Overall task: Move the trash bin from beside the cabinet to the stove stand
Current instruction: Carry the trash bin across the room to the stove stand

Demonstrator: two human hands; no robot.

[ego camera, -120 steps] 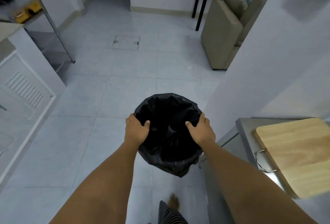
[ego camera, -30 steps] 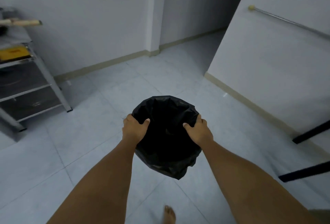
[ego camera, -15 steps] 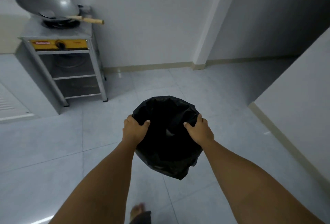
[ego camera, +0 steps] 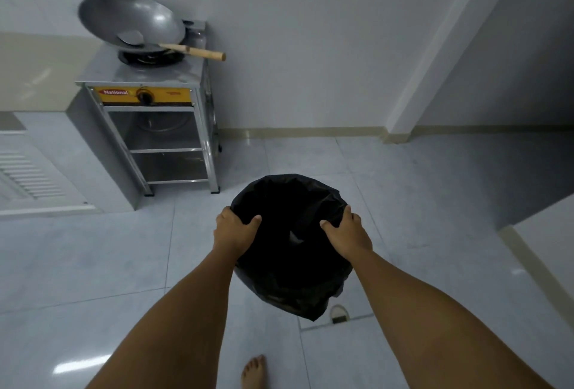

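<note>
The trash bin (ego camera: 290, 202), lined with a black plastic bag, hangs above the tiled floor in front of me. My left hand (ego camera: 234, 228) grips its left rim and my right hand (ego camera: 348, 233) grips its right rim. The metal stove stand (ego camera: 149, 128), with a yellow front panel and two open shelves, stands against the wall ahead and to the left of the bin. A gap of floor lies between the bin and the stand's right legs.
A steel wok (ego camera: 130, 20) with a wooden-handled spatula (ego camera: 192, 51) sits on the stove burner. A white cabinet with a louvred door (ego camera: 34, 171) adjoins the stand on the left. A wall corner (ego camera: 400, 128) juts out ahead right; my bare foot (ego camera: 254, 371) is below.
I have turned left and stepped closer: the stove stand has come into view and grown larger. Both hands keep the same hold on the bin.
</note>
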